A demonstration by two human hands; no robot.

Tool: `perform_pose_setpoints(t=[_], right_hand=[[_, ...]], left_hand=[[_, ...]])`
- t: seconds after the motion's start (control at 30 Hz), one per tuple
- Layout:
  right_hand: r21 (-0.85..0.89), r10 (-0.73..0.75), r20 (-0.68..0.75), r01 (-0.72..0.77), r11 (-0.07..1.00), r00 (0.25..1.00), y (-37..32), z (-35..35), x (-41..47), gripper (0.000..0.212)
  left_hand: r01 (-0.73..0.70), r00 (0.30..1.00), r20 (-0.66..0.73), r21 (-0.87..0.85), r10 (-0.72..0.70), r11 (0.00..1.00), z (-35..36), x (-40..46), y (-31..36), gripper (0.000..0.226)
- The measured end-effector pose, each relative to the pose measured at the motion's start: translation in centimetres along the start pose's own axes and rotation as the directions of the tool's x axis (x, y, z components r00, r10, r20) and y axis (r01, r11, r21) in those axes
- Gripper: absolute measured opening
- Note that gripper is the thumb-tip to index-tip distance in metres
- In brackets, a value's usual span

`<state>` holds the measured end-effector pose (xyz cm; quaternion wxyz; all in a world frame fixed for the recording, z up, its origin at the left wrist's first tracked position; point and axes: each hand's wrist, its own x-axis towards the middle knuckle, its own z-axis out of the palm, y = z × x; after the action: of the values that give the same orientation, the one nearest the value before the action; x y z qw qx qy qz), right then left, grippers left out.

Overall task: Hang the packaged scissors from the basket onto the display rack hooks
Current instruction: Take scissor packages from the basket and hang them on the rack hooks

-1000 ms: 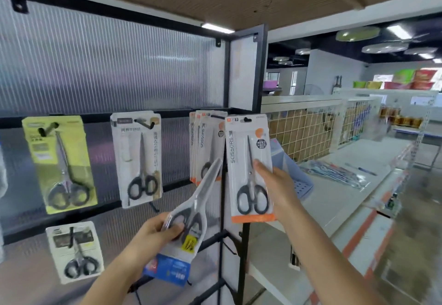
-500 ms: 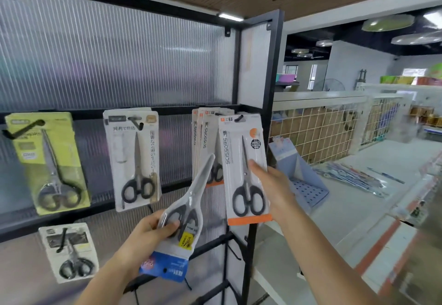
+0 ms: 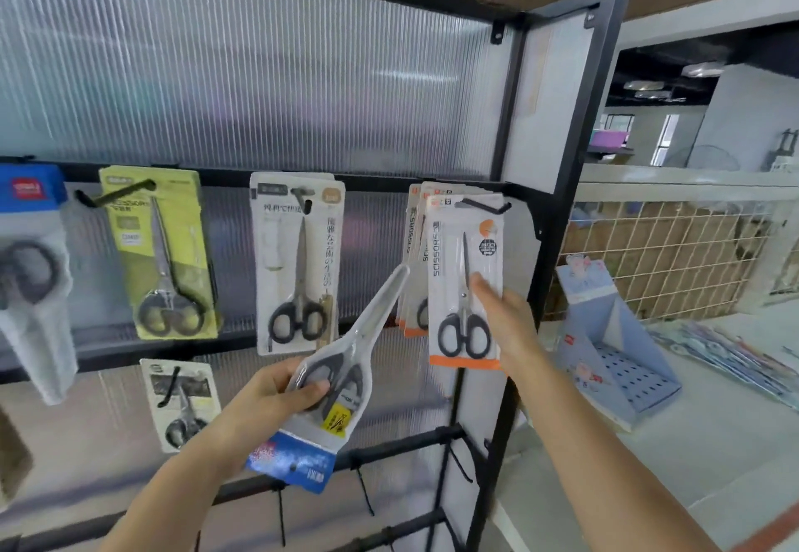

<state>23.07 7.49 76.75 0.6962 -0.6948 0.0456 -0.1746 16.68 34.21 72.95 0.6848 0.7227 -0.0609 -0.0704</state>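
On the display rack (image 3: 557, 188), the orange-edged scissors pack (image 3: 465, 287) sits at the front of a stack on the upper right hook (image 3: 484, 206); slide the card fully back along the hook until it hangs square with the packs behind it, then let go. The right hand (image 3: 503, 326) holds this pack at its lower right edge, fingers (image 3: 484, 290) lying nearly straight across the card front; its thumb is hidden. The left hand (image 3: 276, 396) grips a blue-based scissors pack (image 3: 328, 378), tip up, thumb curled over the handles.
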Motion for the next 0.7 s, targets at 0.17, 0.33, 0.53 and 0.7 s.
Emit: perform_pose_setpoints(t=[0.17,0.33,0.53,0.7], right_hand=[[-0.019,0.014,0.002,-0.014,1.000,1.000,1.3,1.2,2.6,0.019],[-0.286,-0.254,-0.270,0.175,0.942,0.929,1.9,1.8,1.8,0.070],[-0.422,-0.877,0.271,0.868,0.262,0.396,-0.1,7.6,-7.2,0.032],[-0.265,-0.376,0.892,0.964,0.018,0.252,-2.3,15.4,-13.3,0.052]], left_hand=[[-0.042,0.999,-0.026,0.128,0.046,0.991,-2.1,-0.8,-0.6,0.013],[-0.092,0.996,0.007,0.158,0.092,0.983,-3.5,-2.7,-0.5,0.011],[-0.130,0.991,0.028,0.470,0.132,0.873,-7.2,-5.9,0.0,0.012],[-0.174,0.981,0.070,0.737,0.182,0.653,-11.1,-9.1,0.8,0.010]])
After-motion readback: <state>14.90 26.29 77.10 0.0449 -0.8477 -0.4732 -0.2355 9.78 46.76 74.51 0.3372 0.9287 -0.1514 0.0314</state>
